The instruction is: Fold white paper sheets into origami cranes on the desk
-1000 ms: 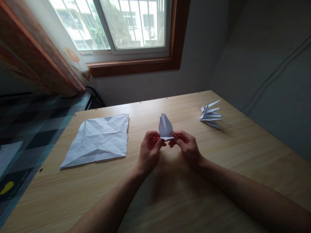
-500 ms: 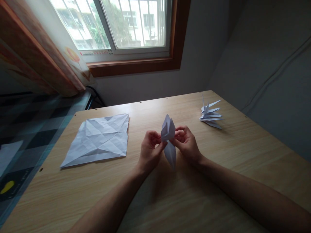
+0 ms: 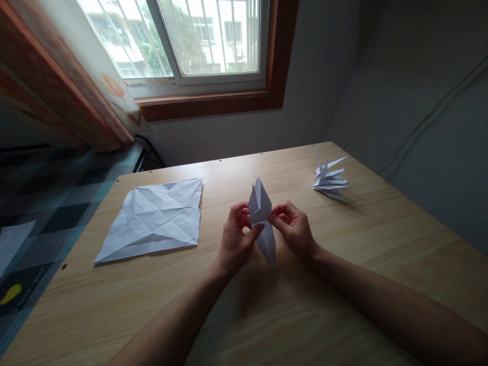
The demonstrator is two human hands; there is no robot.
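Observation:
A folded piece of white origami paper [image 3: 261,206] is held upright above the table, its upper flaps partly spread and a pointed flap hanging down toward me. My left hand [image 3: 240,236] grips it from the left, thumb pressed on the front near the middle fold and fingers behind. On the other side my right hand [image 3: 293,226] pinches its right edge between thumb and fingers. The fingertips behind the paper are partly hidden.
A creased white paper sheet [image 3: 162,218] lies flat at the left of the wooden table [image 3: 183,305]. Several folded paper cranes [image 3: 330,180] sit close together at the back right. Beyond the left edge is a surface with a checked cloth [image 3: 72,203].
The origami paper has tilted slightly left at the top, and its upper flaps look narrower. My left thumb has slid a little to the right across its front.

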